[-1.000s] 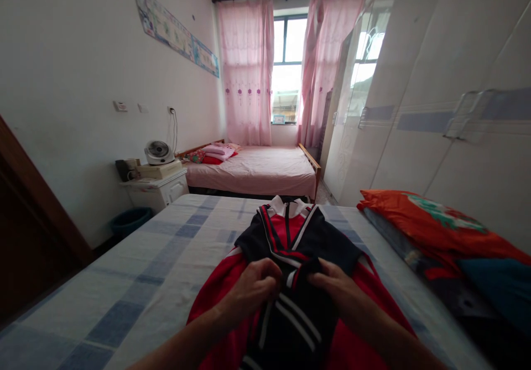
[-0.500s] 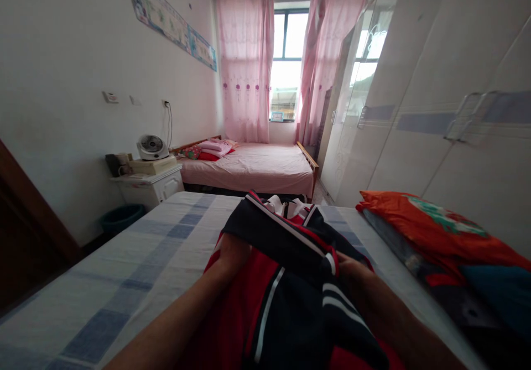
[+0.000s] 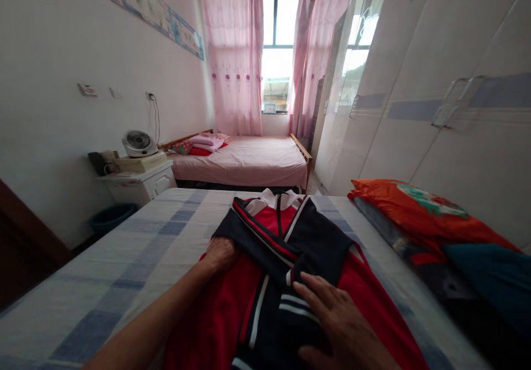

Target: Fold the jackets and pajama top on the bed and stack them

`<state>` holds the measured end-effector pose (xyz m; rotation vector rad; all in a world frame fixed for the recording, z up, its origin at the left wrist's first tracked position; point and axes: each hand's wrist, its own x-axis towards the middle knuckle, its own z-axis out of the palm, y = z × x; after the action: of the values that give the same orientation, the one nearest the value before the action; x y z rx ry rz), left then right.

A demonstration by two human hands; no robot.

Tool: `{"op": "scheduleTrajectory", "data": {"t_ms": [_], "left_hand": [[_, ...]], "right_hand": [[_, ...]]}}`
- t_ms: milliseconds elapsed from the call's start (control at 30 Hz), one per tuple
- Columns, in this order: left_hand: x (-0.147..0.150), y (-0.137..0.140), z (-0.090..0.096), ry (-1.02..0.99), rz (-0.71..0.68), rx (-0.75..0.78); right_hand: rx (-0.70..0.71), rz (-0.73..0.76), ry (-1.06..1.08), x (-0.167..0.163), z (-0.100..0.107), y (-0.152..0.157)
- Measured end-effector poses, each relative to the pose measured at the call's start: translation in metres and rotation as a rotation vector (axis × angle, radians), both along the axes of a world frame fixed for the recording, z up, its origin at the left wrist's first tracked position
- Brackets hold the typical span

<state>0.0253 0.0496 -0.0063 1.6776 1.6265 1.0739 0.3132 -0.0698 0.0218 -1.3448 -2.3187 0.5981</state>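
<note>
A navy and red zip jacket (image 3: 371, 298) with white stripes and a white collar lies front up on the bed before me, collar at the far end. One navy sleeve (image 3: 253, 234) is folded diagonally across its chest. My left hand (image 3: 223, 253) rests at the jacket's left shoulder, its fingers hidden beneath the sleeve. Over the striped cuff, near the middle of the jacket, my right hand (image 3: 332, 314) is open with its fingers spread.
A blue-and-white striped sheet (image 3: 124, 284) covers the near bed. Folded clothes, an orange one (image 3: 431, 207) on top, are piled along its right side. Beyond stand a pink bed (image 3: 249, 160), a nightstand (image 3: 145, 185) with a fan (image 3: 139, 143), and white wardrobes (image 3: 415, 93).
The sleeve has come down flat across the jacket's chest. My right hand has let go of the cuff and moved nearer to me, fingers now spread. My left hand stays by the shoulder.
</note>
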Motion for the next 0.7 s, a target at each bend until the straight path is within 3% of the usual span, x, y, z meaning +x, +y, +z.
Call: {"op": "scheduleTrajectory", "data": {"t_ms": [133, 267, 333, 400, 500, 600, 700], "left_hand": [[-0.003, -0.004, -0.003, -0.064, -0.004, -0.008], [-0.007, -0.005, 0.005, -0.253, 0.039, 0.010], [-0.010, -0.007, 0.010, -0.395, 0.068, -0.016], [-0.014, -0.010, 0.013, -0.566, 0.098, -0.090], [-0.016, -0.012, 0.012, -0.828, 0.129, -0.241], [-0.010, -0.010, 0.009, -1.022, 0.178, -0.334], [-0.001, -0.002, 0.012, -1.117, 0.212, -0.356]], "right_hand": [[-0.002, -0.144, 0.092, -0.002, 0.002, 0.010], [-0.232, -0.360, 0.699, 0.016, 0.026, 0.013], [-0.381, -0.477, 0.868, 0.033, 0.032, 0.007], [-0.496, -0.516, 0.773, 0.051, 0.025, -0.002], [-0.531, -0.468, 0.549, 0.072, 0.000, -0.013], [-0.503, -0.467, 0.568, 0.076, -0.017, -0.014], [-0.493, -0.487, 0.642, 0.067, -0.016, -0.009]]}}
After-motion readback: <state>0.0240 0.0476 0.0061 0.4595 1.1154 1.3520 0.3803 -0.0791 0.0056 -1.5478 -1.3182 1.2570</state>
